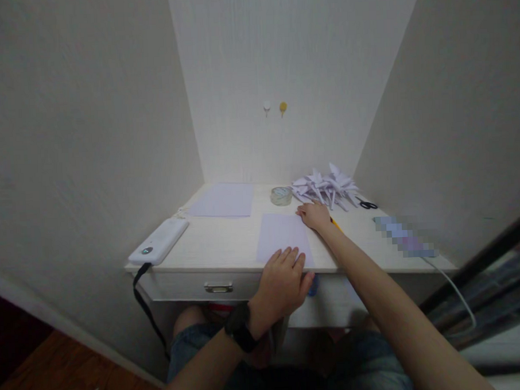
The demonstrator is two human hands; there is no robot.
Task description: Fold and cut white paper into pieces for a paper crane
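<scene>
A folded-looking white sheet of paper [283, 231] lies at the desk's front middle. My left hand [285, 277], with a dark watch on its wrist, rests on the sheet's near edge, fingers stretched out and lying flat. My right hand [315, 214] is at the far right corner of the same sheet, its fingers bent together against that corner. Beneath my right wrist a yellow stick-like tool [336, 224] shows only in part. Just beyond my right hand lies a heap of folded white paper pieces [324, 186]. A roll of clear tape [281, 196] stands beside the heap.
Another white paper [223, 199] lies at the back left. A white device [159, 241] with a black strap sits on the left edge. Black-handled scissors [366, 203] and a phone with a cable [402, 236] lie right. Walls enclose the desk on three sides.
</scene>
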